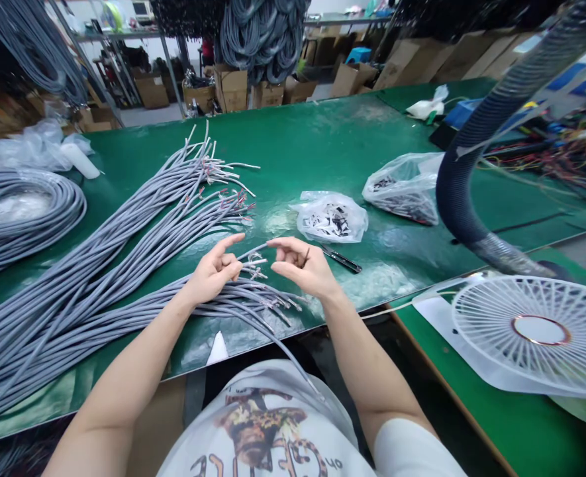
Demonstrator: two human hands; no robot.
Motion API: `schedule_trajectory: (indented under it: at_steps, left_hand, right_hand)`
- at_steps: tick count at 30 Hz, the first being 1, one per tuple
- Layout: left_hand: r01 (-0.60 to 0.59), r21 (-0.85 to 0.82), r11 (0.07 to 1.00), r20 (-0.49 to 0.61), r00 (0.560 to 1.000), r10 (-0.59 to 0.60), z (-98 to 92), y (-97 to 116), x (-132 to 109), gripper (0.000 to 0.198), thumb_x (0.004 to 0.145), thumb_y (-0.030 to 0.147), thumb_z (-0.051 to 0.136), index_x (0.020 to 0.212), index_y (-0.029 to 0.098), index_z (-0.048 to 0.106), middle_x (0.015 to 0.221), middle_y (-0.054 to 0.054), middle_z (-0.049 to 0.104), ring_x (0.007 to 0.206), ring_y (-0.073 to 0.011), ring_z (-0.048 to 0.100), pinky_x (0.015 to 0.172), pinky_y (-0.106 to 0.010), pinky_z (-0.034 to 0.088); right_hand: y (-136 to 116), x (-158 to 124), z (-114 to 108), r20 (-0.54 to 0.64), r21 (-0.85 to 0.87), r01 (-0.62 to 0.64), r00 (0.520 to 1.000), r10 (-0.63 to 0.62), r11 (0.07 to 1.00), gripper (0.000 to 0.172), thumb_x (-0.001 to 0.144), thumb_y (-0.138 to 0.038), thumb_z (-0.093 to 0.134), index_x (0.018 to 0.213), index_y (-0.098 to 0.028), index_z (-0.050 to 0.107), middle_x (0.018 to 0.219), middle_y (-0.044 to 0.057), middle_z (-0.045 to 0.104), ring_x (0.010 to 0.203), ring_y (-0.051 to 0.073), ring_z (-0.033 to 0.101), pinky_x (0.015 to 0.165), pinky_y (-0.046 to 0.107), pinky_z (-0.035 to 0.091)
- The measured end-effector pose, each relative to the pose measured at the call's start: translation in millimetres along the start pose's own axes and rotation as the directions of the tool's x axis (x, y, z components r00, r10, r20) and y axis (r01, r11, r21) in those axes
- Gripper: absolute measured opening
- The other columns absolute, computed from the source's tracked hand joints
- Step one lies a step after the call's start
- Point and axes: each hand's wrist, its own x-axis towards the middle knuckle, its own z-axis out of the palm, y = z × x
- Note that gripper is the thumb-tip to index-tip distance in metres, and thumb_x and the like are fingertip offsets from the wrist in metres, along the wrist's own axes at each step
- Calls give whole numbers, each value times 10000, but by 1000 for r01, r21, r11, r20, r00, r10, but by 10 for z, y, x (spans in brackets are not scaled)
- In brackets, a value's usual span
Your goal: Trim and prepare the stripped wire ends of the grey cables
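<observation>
My left hand has its index finger stretched out, and the thumb presses on the curled fingers. A grey cable comes out of this hand towards my right hand; its end is close to the right index fingertip, and whether they touch is unclear. The right thumb and index finger are apart, while the other fingers curl around a small thin dark piece. Beneath both hands lies a bundle of grey cables with stripped ends. Two more cable bundles lie behind, some ends showing red and white wires.
Bags of small black and white pieces and dark pieces lie on the green table, beside a black-handled cutter. A thick hose and a white fan stand right. Coiled cable lies left.
</observation>
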Motion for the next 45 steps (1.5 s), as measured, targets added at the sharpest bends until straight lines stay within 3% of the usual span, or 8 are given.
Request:
schedule_trajectory:
  at_steps: [3,6,11,16,21,32,37,45]
  left_hand:
    - [21,63,998,65,998,-25,18,6,-34,626,865,293,552,1419,134,309,593,58,483,546,-74,448,590,-210,379]
    - [4,107,994,113,993,-16,17,15,-51,647,859,261,559,1431,134,284,597,58,486,543,-73,445,585,-209,377]
    - [-50,127,991,96,995,38,-1,16,-53,653,833,228,593,1419,143,315,616,43,530,559,-79,490,593,-210,389]
    - [-91,5,996,-29,995,91,-19,-8,-34,648,795,256,659,1376,174,383,623,37,561,538,-73,483,540,-191,363]
    - [-30,-244,969,-153,988,-8,-45,-36,26,610,787,321,676,1329,201,426,565,42,548,416,-44,348,404,-168,218]
    - [-3,-236,972,-177,983,-40,13,-15,50,568,775,350,682,1276,174,480,541,64,511,410,-39,353,413,-171,262]
    - [3,-216,976,-172,984,-41,9,-32,50,531,796,365,659,1262,172,492,545,60,500,394,-37,352,395,-176,251]
    - [-8,-178,984,-148,989,-19,36,-46,43,465,823,357,636,1228,160,524,558,43,516,399,-33,321,379,-178,213]
  right_hand:
    - [-99,128,-20,292,-77,23,957,0,997,521,687,-366,742,1141,-144,617,905,23,603,507,32,336,476,191,311]
    - [-94,303,48,528,-71,2,849,35,997,576,725,-400,712,1207,-120,563,793,9,618,516,46,405,479,177,327]
    - [26,413,159,680,220,-188,733,-12,957,530,795,-408,636,1221,-117,515,551,-53,571,415,43,389,410,156,261]
    - [48,321,391,540,530,-368,841,31,764,479,746,-384,667,1146,-157,532,489,-95,524,322,12,229,354,163,152]
    - [21,296,679,228,664,-219,970,85,715,273,737,-324,645,949,-163,582,495,-95,459,348,14,207,366,181,157]
    - [-38,205,483,59,52,167,984,-170,985,308,803,-432,618,897,-144,674,705,2,579,537,80,434,508,215,356]
    - [5,182,520,46,-410,369,921,-386,834,204,882,-322,541,903,-151,651,868,74,642,744,143,569,668,242,441]
    - [-86,173,459,118,-649,317,940,-320,692,227,901,-221,422,860,-153,634,842,76,629,780,159,574,709,244,410]
